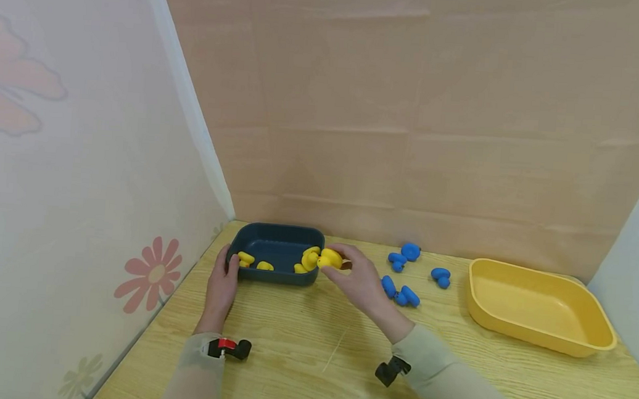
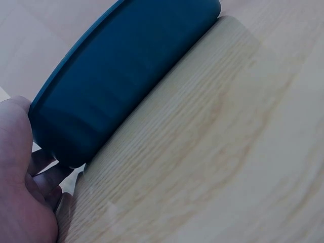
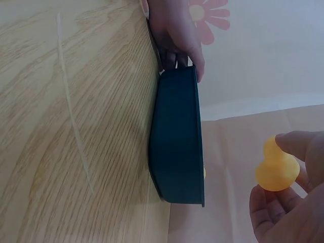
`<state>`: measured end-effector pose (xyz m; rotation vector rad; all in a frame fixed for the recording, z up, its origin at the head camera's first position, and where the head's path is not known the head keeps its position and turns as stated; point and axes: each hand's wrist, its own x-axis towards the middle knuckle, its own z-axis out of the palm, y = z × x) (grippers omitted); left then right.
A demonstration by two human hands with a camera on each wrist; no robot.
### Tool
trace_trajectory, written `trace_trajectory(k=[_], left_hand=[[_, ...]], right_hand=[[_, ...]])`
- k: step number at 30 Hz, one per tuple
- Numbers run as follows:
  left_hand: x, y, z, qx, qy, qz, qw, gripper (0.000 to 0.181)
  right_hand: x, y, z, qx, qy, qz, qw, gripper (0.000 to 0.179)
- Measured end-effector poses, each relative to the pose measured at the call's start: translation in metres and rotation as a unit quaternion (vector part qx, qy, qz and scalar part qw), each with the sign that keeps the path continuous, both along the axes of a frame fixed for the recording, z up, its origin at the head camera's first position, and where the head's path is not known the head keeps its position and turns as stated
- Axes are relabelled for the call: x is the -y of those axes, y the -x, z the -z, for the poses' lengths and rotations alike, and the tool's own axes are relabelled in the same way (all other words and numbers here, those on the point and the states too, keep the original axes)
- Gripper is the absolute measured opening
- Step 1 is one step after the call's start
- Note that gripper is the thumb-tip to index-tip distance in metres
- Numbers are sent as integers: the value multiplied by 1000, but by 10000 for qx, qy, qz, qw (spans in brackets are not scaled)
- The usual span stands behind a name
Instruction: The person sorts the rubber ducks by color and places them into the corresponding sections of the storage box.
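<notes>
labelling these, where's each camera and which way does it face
Head: worn on head, looks forward and down at table; left hand, right hand, sleeves show.
Left wrist: worn there, facing dark tray side-on; left hand shows.
Right wrist: likewise, facing tray side-on; both hands show.
Head and right wrist share tray, both hands, held duck.

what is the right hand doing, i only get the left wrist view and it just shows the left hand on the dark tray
Observer: The right hand holds a yellow toy.
Operator: is that toy touching the dark tray
Observer: No, the right wrist view shows a gap between them.
Operator: ok and is anything inside the tray
Observer: Yes, the head view shows other yellow toys lying in it.
</notes>
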<state>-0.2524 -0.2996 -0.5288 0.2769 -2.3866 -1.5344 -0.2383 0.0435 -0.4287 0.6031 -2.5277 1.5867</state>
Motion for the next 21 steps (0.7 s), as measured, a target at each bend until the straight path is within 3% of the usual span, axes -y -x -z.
trace_trajectory(k=[21], left_hand=[[-1, 0, 1, -4, 26, 21, 10000, 74]], right_hand=[[29, 0, 1, 18, 209, -211, 9996, 49]])
